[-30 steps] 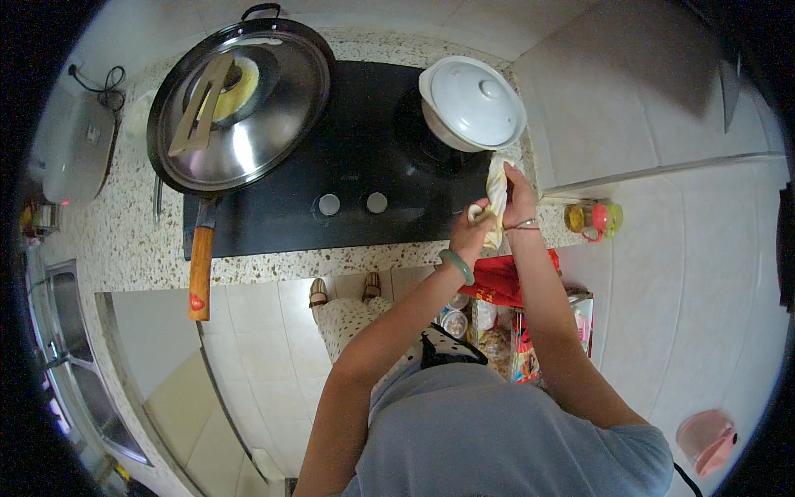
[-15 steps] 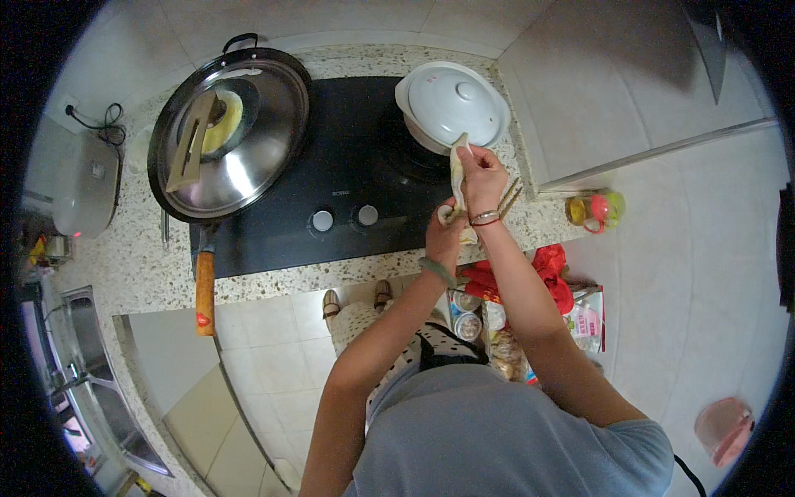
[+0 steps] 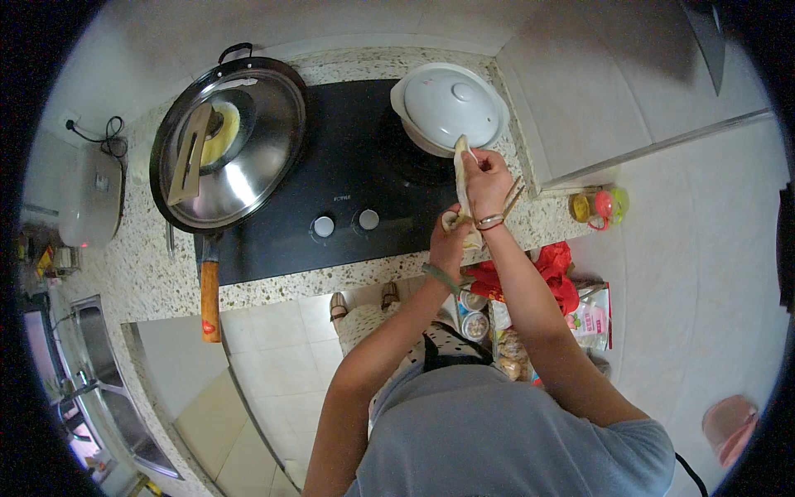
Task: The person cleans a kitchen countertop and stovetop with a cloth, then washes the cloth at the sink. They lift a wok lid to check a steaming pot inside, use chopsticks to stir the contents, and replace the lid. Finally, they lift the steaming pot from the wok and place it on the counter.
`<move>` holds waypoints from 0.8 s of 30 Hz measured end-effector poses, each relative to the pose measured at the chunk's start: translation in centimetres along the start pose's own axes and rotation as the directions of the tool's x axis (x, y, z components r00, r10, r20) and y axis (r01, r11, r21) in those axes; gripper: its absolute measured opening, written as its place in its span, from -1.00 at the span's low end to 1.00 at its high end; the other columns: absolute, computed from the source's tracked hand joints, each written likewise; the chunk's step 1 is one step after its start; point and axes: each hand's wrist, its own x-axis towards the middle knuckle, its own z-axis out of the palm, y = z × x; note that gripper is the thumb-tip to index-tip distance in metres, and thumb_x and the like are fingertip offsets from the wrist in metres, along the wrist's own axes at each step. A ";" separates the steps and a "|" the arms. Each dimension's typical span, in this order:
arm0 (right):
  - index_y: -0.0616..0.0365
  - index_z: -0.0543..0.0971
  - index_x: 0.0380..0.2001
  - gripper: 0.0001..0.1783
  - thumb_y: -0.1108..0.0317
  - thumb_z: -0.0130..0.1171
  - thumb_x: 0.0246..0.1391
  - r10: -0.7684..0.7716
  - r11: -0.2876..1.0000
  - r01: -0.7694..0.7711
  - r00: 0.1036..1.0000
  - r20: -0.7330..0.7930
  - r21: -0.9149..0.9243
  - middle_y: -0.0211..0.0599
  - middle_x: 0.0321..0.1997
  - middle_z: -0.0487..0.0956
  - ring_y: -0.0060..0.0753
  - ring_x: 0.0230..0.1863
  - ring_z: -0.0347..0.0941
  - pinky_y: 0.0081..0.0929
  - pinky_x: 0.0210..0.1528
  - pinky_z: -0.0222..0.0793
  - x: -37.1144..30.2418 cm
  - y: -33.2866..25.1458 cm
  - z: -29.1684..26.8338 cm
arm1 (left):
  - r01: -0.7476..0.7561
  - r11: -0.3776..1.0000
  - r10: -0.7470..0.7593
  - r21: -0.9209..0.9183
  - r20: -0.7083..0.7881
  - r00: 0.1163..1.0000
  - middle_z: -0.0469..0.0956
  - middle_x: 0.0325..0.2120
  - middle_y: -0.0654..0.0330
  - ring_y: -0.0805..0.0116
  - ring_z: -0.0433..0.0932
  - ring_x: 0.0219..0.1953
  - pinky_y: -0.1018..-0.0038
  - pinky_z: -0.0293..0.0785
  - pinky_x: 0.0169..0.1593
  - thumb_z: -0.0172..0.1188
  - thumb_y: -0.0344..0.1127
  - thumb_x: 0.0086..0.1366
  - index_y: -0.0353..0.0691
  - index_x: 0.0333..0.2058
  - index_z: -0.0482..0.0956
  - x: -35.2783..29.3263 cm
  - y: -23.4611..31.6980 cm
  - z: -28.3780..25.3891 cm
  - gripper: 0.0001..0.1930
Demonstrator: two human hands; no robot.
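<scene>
A pale, folded cloth (image 3: 460, 176) is grasped at its far part by the right hand (image 3: 489, 179) and nearer by the left hand (image 3: 448, 243). It is held by the cooktop's (image 3: 356, 157) right side, near the white lidded pot (image 3: 452, 101); contact cannot be told. The cloth is apparently being arranged; a steady two-handed grip would be called for next.

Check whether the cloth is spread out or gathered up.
Gathered up: the cloth forms a narrow strip between left hand and right hand.
</scene>
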 end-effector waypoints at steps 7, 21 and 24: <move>0.24 0.59 -0.51 -0.85 0.40 0.32 -0.15 0.121 0.992 -0.121 0.992 -0.037 -0.019 -0.30 -0.55 0.55 -0.56 -0.55 0.41 -0.56 -0.44 0.35 1.7 4.5 -3.8 | 0.115 0.983 -0.135 0.143 0.136 0.981 0.48 -0.19 0.23 0.43 0.49 -0.21 0.50 0.42 -0.19 0.15 -0.30 0.19 -0.24 0.08 0.32 -0.3 0.1 1.7 -0.53; 0.16 0.51 -0.27 -0.88 0.39 0.07 0.13 0.406 0.232 -0.802 0.594 0.694 0.550 -0.36 -0.30 0.59 -0.48 -0.31 0.53 -0.62 -0.23 0.39 -2.7 -2.8 -11.2 | 0.265 0.868 -0.303 0.420 0.025 0.953 0.51 -0.36 0.28 0.47 0.48 -0.36 0.51 0.42 -0.29 0.24 0.16 0.08 -0.15 -0.13 0.48 -4.4 4.2 -0.8 -0.45; 0.19 0.50 -0.28 -0.86 0.41 0.14 0.08 0.266 0.754 -0.496 0.830 0.490 0.430 -0.25 -0.28 0.58 -0.36 -0.27 0.51 -0.55 -0.28 0.37 -2.0 -2.0 -8.9 | 0.248 0.902 -0.288 0.355 0.064 0.956 0.49 -0.28 0.29 0.48 0.48 -0.27 0.49 0.41 -0.24 0.21 0.16 0.10 -0.11 -0.07 0.44 -4.8 4.4 0.5 -0.45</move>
